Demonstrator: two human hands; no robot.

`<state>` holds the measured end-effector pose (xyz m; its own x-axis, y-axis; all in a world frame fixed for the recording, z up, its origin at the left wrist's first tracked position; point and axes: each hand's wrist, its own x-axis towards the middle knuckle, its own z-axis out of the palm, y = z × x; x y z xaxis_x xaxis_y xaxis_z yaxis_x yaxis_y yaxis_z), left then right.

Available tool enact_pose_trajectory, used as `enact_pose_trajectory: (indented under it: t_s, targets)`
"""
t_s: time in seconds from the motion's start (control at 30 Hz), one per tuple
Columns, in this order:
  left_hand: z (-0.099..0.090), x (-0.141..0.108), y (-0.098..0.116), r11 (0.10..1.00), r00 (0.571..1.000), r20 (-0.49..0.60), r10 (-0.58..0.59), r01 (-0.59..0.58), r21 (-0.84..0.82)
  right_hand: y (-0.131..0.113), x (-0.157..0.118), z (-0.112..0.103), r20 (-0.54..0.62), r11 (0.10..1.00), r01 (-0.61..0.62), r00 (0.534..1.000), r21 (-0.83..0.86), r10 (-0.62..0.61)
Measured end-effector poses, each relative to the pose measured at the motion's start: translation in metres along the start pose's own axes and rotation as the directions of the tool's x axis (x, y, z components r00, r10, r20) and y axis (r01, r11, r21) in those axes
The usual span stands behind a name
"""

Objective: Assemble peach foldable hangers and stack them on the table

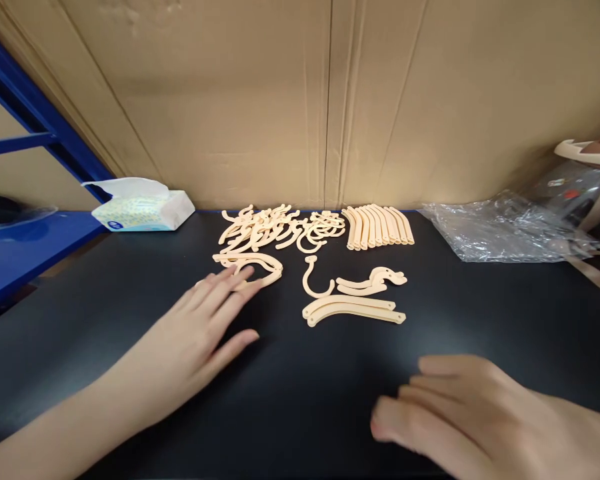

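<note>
Presently: your left hand (pixel 195 327), fingers spread and loosely extended, their tips at a pale looped set (pixel 279 271) on the black tabletop (pixel 280 400); whether they press or merely hover, you cannot tell from this angle. Your right hand (pixel 475 407), blurred, fingers curled, nearer you at the right; anything inside it stays hidden. Between and beyond the hands: one hook-shaped piece (pixel 307 280), one animal-head piece (pixel 387 274) with a short curved piece (pixel 363 291) just below, and two long bent bars (pixel 350 305). Farther out: a tangled heap (pixel 260 230) and a neat row of bent bars (pixel 377 228). Risks, as judged: a low left-hand drag could shove the looped set into the heap; a wide right-hand sweep could scatter the two bars. Containers: one tissue pack (pixel 135 210), a tissue protruding; one clear plastic bag (pixel 500 230), crumpled, contents not discernible.
</note>
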<state>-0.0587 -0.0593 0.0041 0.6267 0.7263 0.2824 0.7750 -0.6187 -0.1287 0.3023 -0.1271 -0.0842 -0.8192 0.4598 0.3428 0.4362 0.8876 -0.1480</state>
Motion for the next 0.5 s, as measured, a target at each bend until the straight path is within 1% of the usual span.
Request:
enact_pose_trajectory:
  t_s: [0.07,0.1,0.13,0.17,0.23,0.3,0.4,0.5]
  targets:
    - [-0.001,0.013,0.019,0.991,0.992,-0.010,0.129,-0.129,-0.025,0.015,0.056,-0.035,0.027,0.999,0.003,1.000,-0.048,-0.002]
    - [-0.001,0.020,0.028,0.979,0.981,-0.025,0.193,-0.195,-0.055,0.021,0.078,-0.047,0.046,0.998,0.009,0.999,-0.064,-0.006]
    - [0.000,0.027,0.036,0.968,0.971,-0.053,0.233,-0.237,-0.078,0.025,0.094,-0.054,0.033,0.998,0.016,0.999,-0.065,-0.014]
    - [0.002,0.034,0.042,0.954,0.960,-0.070,0.272,-0.279,-0.108,0.028,0.105,-0.058,0.029,0.997,-0.001,1.000,-0.072,0.003]
    - [0.008,0.047,0.048,0.928,0.938,-0.095,0.335,-0.345,-0.142,0.034,0.113,-0.056,0.041,0.998,-0.034,0.998,-0.061,0.037]
    - [0.015,0.056,0.047,0.915,0.926,-0.141,0.349,-0.370,-0.161,0.040,0.111,-0.049,0.033,0.997,-0.060,0.998,-0.041,0.061]
    - [0.023,0.063,0.040,0.916,0.924,-0.205,0.322,-0.359,-0.178,0.048,0.108,-0.041,-0.002,0.996,-0.088,0.996,-0.022,0.088]
    - [0.026,0.063,0.033,0.916,0.933,-0.225,0.282,-0.331,-0.226,0.054,0.111,-0.039,-0.012,0.994,-0.113,0.994,0.002,0.113]
